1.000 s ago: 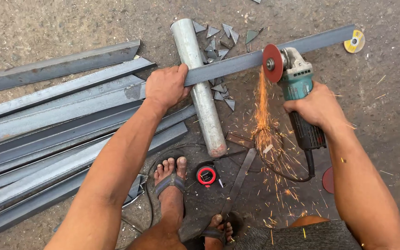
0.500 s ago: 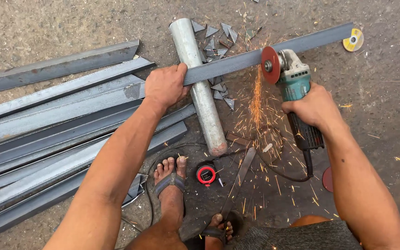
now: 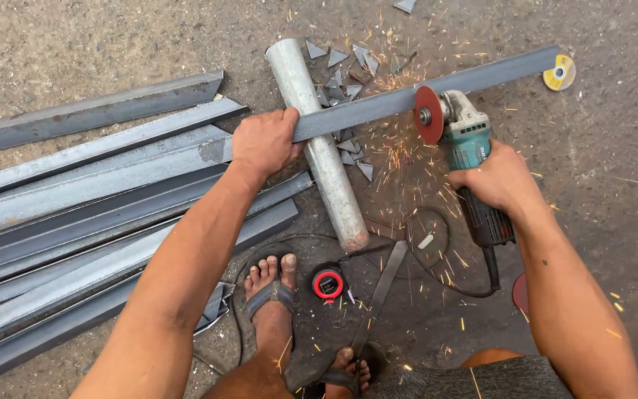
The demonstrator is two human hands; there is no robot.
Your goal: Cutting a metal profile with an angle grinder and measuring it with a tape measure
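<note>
My left hand [image 3: 263, 142] presses down on a long grey steel angle bar [image 3: 481, 74] where it crosses a thick grey pipe [image 3: 319, 148]. My right hand [image 3: 498, 179] grips the body of a teal and black angle grinder [image 3: 469, 151]. Its red cutting disc [image 3: 428, 114] bites into the bar to the right of the pipe. Orange sparks scatter over the ground below the disc and toward my feet.
Several long angle bars [image 3: 90, 199] lie stacked at the left. Small cut metal triangles [image 3: 345, 63] litter the ground by the pipe's far end. A red and black tape measure [image 3: 328, 284] sits by my sandalled foot [image 3: 273, 295]. A spare yellow disc [image 3: 560, 72] lies at the top right.
The spark stream has thinned and spread wider across the ground. Both hands, the grinder and the bar keep the same places.
</note>
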